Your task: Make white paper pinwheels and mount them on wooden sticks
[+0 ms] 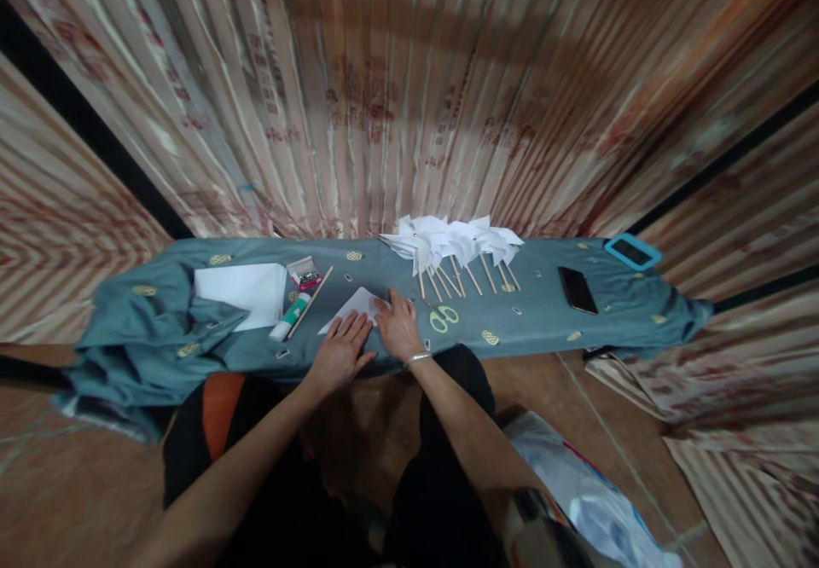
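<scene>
A white sheet of paper [358,302], folded into a triangle, lies on the cloth-covered table [518,322] in front of me. My left hand [342,348] rests on its near edge, fingers stretched out. At the paper's right corner, my right hand [397,327] presses down with its fingers extended and partly over the paper. Just right of that hand lie scissors with light green handles [443,319]. Several white paper pinwheels [448,242] on wooden sticks lie in a heap behind them.
To the left are a stack of white paper [243,291], a green-and-white glue stick [291,315], a wooden stick [311,302] and an open small box of metal pins [305,274]. A black phone [577,290] and a blue-framed device [632,252] lie at right. A plastic bag [582,487] sits on the floor.
</scene>
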The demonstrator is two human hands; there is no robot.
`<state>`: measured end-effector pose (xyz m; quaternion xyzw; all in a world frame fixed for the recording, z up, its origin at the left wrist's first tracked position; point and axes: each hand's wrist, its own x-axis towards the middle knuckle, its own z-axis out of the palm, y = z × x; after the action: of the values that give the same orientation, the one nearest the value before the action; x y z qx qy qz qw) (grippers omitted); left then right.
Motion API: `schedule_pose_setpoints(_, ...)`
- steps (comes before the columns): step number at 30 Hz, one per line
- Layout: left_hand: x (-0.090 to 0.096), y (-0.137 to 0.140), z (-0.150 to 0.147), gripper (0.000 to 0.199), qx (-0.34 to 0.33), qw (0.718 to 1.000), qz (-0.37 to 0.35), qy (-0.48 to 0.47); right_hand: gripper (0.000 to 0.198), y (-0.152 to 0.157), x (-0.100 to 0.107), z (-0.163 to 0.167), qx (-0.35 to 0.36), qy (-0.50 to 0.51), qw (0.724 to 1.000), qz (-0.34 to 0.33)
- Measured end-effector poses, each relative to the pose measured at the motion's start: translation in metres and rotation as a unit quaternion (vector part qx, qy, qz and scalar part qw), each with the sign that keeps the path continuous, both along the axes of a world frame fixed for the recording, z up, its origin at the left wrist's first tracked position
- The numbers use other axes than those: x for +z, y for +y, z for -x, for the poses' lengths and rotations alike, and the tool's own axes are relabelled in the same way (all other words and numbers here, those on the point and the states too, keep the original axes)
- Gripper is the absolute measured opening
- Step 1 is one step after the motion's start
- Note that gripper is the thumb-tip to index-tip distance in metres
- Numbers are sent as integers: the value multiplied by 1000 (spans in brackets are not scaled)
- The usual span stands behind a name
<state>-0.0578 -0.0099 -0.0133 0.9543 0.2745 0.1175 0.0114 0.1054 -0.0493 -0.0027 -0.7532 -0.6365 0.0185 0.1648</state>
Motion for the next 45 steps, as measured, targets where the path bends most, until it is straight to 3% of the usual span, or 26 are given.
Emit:
schedule_pose_setpoints(14, 3, -18, 55, 58, 46, 999, 0, 18, 43, -4, 1, 2, -3, -20, 1000, 18)
schedule_pose_setpoints(25, 5, -23, 52, 57, 67, 997, 14, 19, 46, -23, -5, -38, -65, -48, 997, 2)
schedule_pose_setpoints(45, 6, -30, 50, 58, 102, 994, 20, 13, 52, -25, -11, -38, -85, 5, 996, -41)
